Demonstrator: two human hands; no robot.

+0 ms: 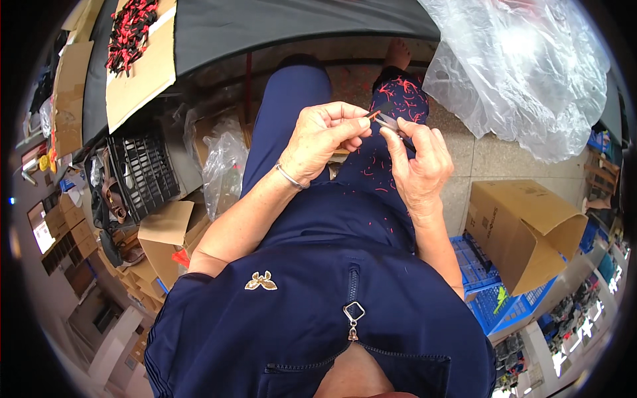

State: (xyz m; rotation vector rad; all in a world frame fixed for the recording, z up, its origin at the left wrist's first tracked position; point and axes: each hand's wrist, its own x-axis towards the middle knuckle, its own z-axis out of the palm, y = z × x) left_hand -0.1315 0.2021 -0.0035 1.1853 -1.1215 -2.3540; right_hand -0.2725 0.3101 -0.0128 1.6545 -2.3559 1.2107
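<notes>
Above my lap, my left hand pinches a small black-and-red piece between thumb and fingertips. My right hand is closed round small metal thread snips, whose blades meet the red end of that piece. The fingers partly hide both things. Thin red scraps are scattered over my dark blue trouser leg below the right hand. At the upper left, a heap of similar black-and-red pieces lies on a cardboard sheet.
A black-covered table runs across the front. Clear plastic sheeting hangs at the right, above an open cardboard box on a blue crate. To the left stand a black crate, a plastic bag and another carton.
</notes>
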